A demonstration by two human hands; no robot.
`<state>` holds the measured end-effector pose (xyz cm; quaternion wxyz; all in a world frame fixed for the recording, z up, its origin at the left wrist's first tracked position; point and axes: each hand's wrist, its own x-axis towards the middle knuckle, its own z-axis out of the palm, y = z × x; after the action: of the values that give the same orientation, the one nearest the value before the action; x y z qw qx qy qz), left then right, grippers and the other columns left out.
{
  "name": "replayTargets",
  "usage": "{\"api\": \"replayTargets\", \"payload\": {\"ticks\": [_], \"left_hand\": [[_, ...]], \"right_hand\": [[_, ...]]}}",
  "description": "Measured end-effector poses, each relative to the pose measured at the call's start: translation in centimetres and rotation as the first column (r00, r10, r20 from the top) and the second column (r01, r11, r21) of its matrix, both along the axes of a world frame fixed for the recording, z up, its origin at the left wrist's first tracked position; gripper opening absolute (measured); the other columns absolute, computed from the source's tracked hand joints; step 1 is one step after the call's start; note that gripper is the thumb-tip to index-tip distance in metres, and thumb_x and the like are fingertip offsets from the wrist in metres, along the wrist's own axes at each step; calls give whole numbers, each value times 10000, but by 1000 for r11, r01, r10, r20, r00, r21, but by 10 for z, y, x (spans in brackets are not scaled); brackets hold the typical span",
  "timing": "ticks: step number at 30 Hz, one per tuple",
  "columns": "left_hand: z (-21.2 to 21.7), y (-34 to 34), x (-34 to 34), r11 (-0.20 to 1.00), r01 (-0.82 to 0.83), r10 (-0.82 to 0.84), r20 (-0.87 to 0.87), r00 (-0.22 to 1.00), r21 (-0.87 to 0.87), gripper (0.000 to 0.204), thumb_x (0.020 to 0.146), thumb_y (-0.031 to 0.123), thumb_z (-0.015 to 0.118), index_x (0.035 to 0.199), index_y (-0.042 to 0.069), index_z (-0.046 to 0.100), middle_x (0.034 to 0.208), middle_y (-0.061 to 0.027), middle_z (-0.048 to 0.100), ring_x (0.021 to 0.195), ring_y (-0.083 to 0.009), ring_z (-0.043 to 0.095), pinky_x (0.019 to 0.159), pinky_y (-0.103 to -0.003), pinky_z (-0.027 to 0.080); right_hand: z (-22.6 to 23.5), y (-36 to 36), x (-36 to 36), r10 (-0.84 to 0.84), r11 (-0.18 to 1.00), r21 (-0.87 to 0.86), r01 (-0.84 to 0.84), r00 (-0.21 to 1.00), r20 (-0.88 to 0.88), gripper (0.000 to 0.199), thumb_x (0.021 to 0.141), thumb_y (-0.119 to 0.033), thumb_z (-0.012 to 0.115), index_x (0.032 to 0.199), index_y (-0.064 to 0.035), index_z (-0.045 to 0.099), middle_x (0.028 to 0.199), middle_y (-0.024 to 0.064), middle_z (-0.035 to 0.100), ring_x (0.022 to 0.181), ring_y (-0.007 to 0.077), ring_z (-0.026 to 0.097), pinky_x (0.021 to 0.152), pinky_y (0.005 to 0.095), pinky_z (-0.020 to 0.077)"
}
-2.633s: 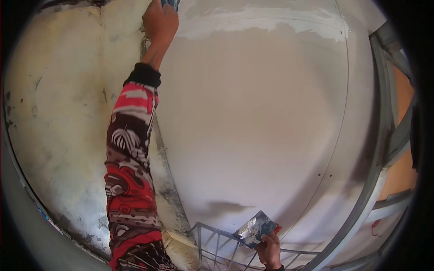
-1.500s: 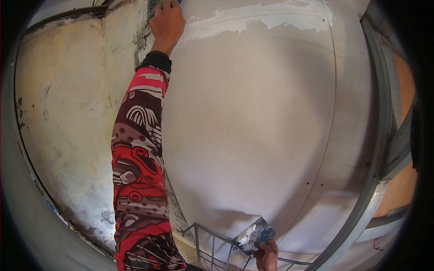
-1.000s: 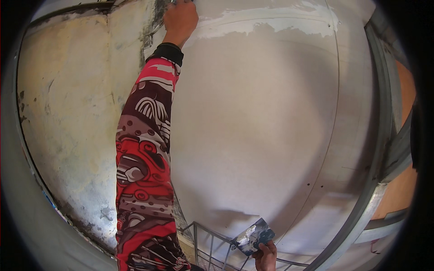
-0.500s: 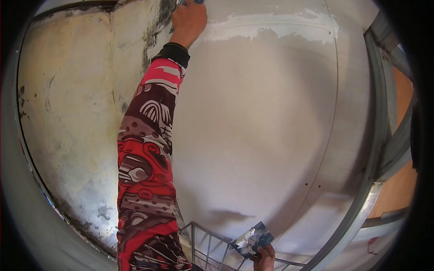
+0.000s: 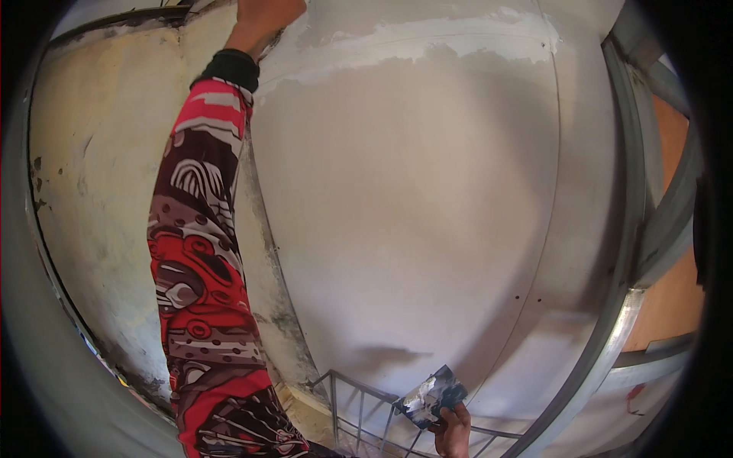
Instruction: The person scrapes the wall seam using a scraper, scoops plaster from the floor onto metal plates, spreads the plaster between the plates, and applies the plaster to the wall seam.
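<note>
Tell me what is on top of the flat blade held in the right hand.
The flat blade in the right hand carries a smear of pale grey filler on its upper face. Its handle is hidden inside the hand.

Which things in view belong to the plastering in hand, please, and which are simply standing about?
In use:
left hand raised at the white filler band
right hand holding a smeared blade
grey wall panel

Standing about:
metal railing
metal frame
stained old wall

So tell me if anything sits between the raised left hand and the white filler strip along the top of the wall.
Nothing visible does: the left hand reaches the filler strip at its left end, against the wall panel.
</note>
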<state>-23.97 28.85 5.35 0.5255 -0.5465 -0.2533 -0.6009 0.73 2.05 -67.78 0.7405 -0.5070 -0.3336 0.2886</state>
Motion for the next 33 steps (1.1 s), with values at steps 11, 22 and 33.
{"api": "replayTargets", "payload": {"ticks": [11,22,33], "left_hand": [[29,-40,-6,947,-281,260,-142,955,-153,237,778,187,572,867,13,708,883,-241,693,869,-419,676,757,-517,536],[29,-38,-3,902,-420,391,-217,894,-104,285,800,202,549,969,24,693,1010,-228,685,962,-410,658,810,-509,533],[27,-17,0,885,-460,417,-330,847,-64,277,831,221,551,978,32,690,1022,-214,688,960,-393,664,796,-498,534]], "right_hand": [[46,0,-22,153,984,156,-89,872,-466,334,886,20,415,1192,12,547,1042,149,672,827,250,706,596,358,619],[56,-3,-25,166,983,152,-105,862,-479,335,897,11,445,1213,-2,554,1044,128,682,822,221,713,569,313,619],[66,-2,-27,149,986,143,-87,843,-517,329,893,9,438,1204,1,546,1047,118,677,828,206,707,577,307,609]]}}
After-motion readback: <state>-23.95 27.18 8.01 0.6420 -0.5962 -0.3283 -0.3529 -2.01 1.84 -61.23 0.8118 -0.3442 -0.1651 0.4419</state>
